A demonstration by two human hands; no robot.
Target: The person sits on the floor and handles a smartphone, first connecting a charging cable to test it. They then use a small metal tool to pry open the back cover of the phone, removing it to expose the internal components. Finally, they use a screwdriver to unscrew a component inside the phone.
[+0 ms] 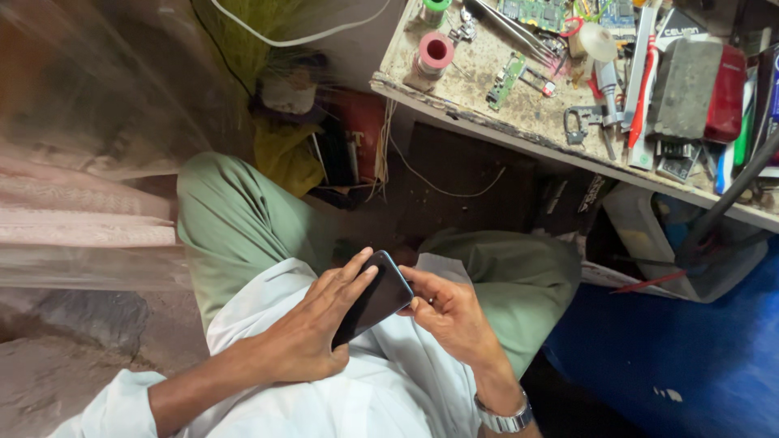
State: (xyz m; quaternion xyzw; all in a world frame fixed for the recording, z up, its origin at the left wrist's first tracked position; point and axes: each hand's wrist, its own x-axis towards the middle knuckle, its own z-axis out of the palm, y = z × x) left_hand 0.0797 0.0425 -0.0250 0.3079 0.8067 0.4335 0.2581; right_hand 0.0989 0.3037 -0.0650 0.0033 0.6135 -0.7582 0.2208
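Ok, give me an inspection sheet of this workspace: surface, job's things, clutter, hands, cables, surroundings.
Surface: worn, stained pale workbench top, crowded along its far side.
Job's things: dark flat smartphone, screen blank, held over the lap.
Clutter: green circuit board, pink solder spool, grey rectangular block, red casing, metal tweezers.
Hands: left hand wraps the phone from behind; right hand pinches its right edge; metal wristwatch on the right wrist.
Cables: white cable looped at the top; thin wire hanging under the bench.
Surroundings: green trousers, white shirt, blue floor, clear plastic sheet.
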